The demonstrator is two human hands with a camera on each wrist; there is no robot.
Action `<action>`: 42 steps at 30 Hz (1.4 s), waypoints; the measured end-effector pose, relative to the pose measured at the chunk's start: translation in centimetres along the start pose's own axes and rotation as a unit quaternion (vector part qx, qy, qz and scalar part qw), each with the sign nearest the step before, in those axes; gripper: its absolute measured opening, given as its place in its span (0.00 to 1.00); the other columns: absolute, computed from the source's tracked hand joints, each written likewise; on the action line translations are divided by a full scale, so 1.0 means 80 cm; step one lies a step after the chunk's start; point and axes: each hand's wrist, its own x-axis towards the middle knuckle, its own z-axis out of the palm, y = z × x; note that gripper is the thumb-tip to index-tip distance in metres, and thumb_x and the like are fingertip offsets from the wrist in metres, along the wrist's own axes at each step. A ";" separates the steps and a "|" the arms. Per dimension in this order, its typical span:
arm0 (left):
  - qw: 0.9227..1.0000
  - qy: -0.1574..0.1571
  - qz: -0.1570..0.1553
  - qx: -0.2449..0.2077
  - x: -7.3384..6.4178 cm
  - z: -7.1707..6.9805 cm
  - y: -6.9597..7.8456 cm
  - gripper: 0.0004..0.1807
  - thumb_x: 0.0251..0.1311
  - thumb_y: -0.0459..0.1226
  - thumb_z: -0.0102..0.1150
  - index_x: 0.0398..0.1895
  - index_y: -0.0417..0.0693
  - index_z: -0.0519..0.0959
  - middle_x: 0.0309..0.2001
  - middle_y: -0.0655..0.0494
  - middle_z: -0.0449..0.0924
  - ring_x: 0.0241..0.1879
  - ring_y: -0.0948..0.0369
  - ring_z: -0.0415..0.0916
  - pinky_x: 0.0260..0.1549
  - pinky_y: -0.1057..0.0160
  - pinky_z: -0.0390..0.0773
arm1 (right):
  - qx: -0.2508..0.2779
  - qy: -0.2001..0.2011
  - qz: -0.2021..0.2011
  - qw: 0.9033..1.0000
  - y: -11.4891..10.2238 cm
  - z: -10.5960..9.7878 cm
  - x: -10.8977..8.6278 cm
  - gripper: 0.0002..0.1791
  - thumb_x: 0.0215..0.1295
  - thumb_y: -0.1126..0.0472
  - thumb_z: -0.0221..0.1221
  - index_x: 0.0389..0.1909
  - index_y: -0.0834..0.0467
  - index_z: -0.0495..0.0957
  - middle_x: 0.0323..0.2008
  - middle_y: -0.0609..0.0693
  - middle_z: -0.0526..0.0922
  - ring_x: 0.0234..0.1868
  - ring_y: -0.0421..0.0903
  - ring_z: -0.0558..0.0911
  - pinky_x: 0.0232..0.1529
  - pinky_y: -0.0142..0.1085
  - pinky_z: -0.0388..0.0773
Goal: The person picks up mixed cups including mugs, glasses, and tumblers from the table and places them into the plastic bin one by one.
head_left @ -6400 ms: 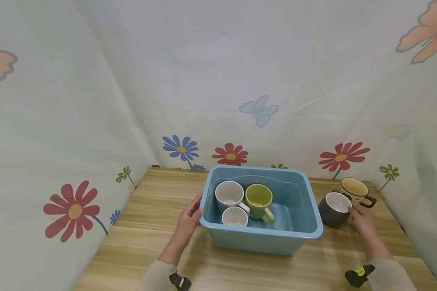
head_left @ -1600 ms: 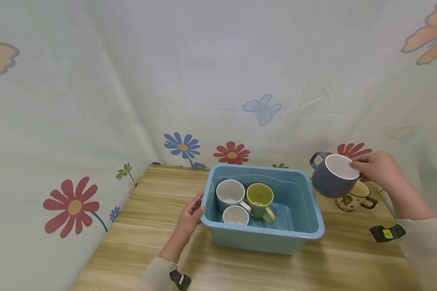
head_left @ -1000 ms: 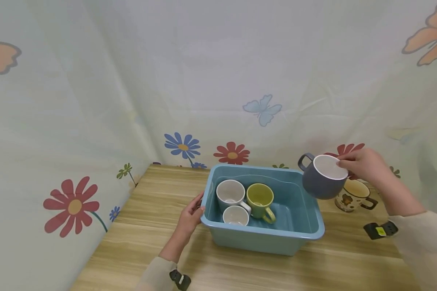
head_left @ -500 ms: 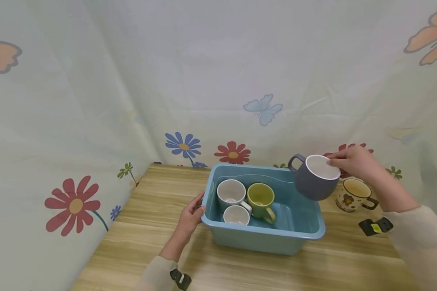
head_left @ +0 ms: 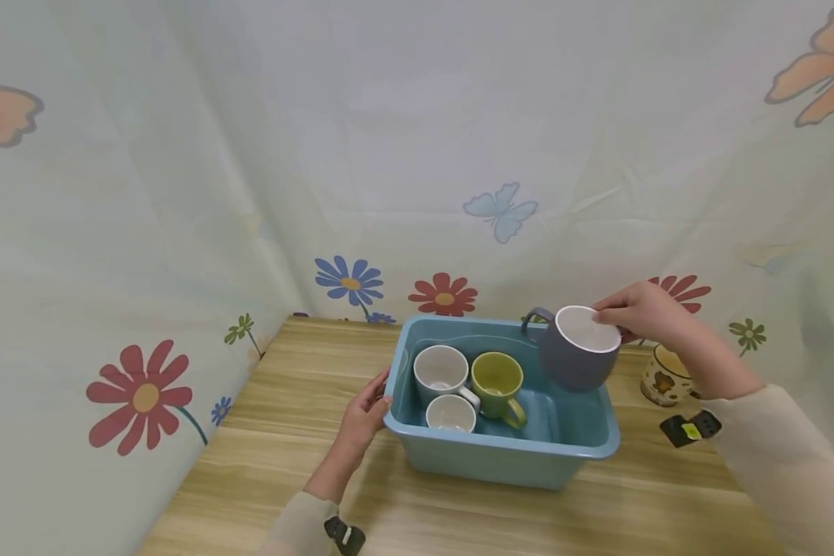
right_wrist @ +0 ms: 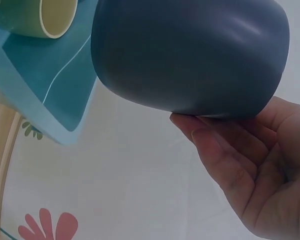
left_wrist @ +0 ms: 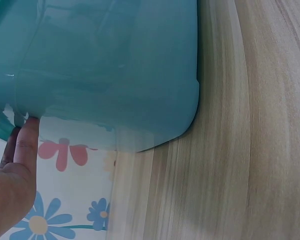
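My right hand (head_left: 645,313) pinches the rim of a dark grey-blue mug (head_left: 575,357) with a white inside, thumb inside the wall and fingers outside. The mug is tilted, its handle pointing left, and overlaps the right end of a blue plastic tub (head_left: 479,462) in the head view. Its smooth side fills the top of the right wrist view. On the tub's left end my left hand (head_left: 360,421) holds the rim, thumb on top. Inside the tub stand a large white mug (head_left: 439,372), a smaller white cup (head_left: 450,413) and a green mug (head_left: 495,378).
A cream mug (head_left: 663,378) with a bear picture stands on the wooden table (head_left: 250,463) right of the tub, partly covered by my right wrist. Behind the table hangs a pale curtain (head_left: 389,154) printed with flowers and butterflies.
My right hand has lifted the dark mug from the table beside the cream mug and carried it left to the tub's right end. My left hand keeps its place on the rim.
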 end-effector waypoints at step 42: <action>1.000 0.003 0.005 -0.009 -0.002 0.000 0.001 0.30 0.72 0.34 0.49 0.77 0.40 0.64 0.69 0.31 0.71 0.60 0.50 0.78 0.49 0.57 0.85 | -0.033 -0.162 -0.128 0.978 -0.008 0.070 0.066 0.13 0.62 0.63 0.66 0.46 0.64 0.89 0.37 0.55 0.91 0.26 0.41 0.83 0.31 0.34 0.85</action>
